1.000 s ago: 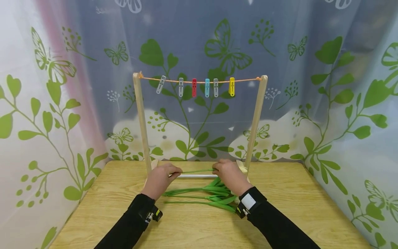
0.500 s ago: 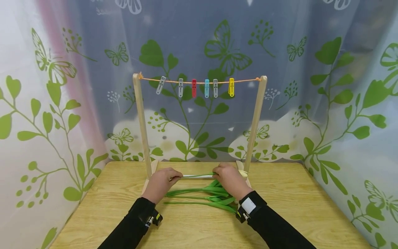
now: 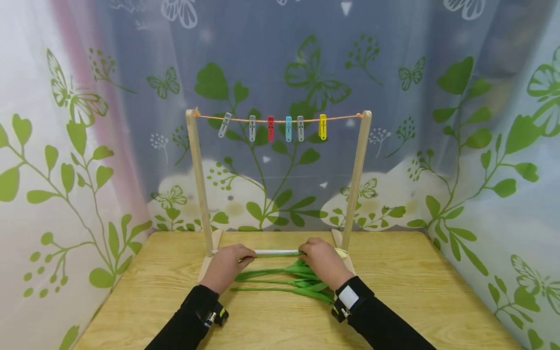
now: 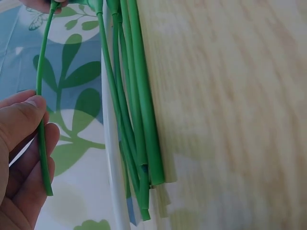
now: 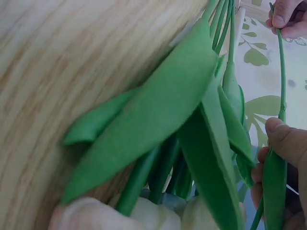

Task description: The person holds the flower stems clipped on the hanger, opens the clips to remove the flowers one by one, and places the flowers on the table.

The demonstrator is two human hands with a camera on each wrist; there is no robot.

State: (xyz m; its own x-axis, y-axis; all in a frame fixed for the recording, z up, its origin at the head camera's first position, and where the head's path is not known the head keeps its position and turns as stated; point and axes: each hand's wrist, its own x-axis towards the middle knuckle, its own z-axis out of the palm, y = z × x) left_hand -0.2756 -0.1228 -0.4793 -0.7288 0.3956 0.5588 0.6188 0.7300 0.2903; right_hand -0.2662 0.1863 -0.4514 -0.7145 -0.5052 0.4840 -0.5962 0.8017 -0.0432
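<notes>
Both hands hold one artificial tulip level across the front of a wooden frame. My left hand [image 3: 227,265] pinches the thin green stem [image 4: 41,72] near its bare end, between thumb and fingers. My right hand [image 5: 288,163] grips it where the green leaf [image 5: 275,187] begins. Its pale yellow bloom [image 3: 341,253] shows beyond the right hand. Just behind the stem runs a white rod [image 3: 275,252], low between the frame's posts. Several more tulips [image 3: 267,281] lie on the table below the hands, stems to the left; their pale blooms [image 5: 158,213] show in the right wrist view.
The frame's left post [image 3: 199,180] and right post [image 3: 356,180] carry an orange string [image 3: 280,121] with several clothespins, among them a red clothespin [image 3: 271,129] and a yellow clothespin [image 3: 323,127]. A leaf-printed curtain [image 3: 253,48] surrounds the wooden table [image 3: 393,291].
Both hands have lowered the tulip: its stem was above the white rod in the head view, then crossed it, and is now just below it. The head view has tilted up slightly.
</notes>
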